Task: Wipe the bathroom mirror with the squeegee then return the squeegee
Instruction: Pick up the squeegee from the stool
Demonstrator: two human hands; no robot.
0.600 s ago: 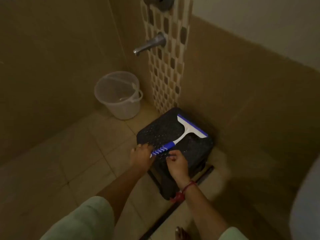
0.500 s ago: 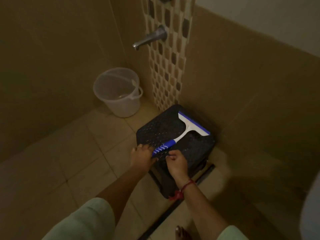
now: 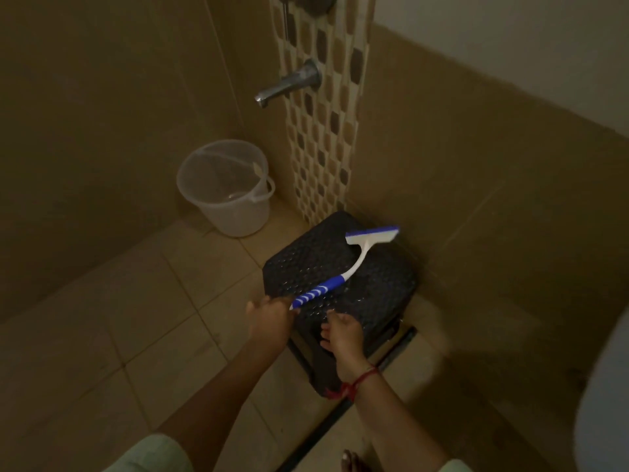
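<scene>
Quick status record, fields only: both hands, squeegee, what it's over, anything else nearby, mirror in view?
left hand: grips the squeegee by its handle end
right hand: open, holding nothing, at the near edge of the stool
squeegee: blue handle, white blade pointing away from the person, over the stool
stool: black, perforated top
bucket: translucent, on the floor near the tap
mirror: not in view

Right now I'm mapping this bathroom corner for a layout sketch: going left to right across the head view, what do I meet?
Bucket → left hand gripping the squeegee → right hand → pale rounded fixture at the right edge.
</scene>
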